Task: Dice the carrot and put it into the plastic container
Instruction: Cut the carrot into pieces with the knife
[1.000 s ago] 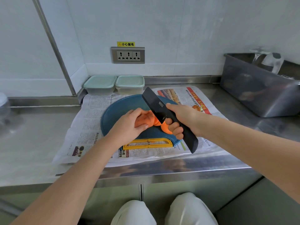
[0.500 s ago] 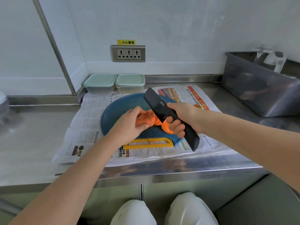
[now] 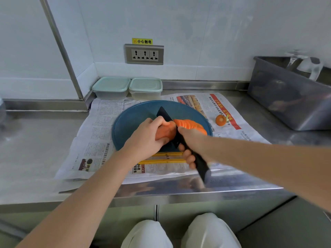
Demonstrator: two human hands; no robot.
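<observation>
Gripping the carrot (image 3: 165,132) on the blue board (image 3: 136,119), the left hand (image 3: 145,138) is curling round its uncut end, while the right hand (image 3: 192,139) is clutching the black knife (image 3: 163,113), its blade standing against the sliced part.

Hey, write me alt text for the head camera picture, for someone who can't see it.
A person's left hand holds a carrot on a round blue cutting board while the right hand slices it with a black knife. Cut slices lie beside the knife, and two lidded plastic containers stand behind the board by the wall.
</observation>
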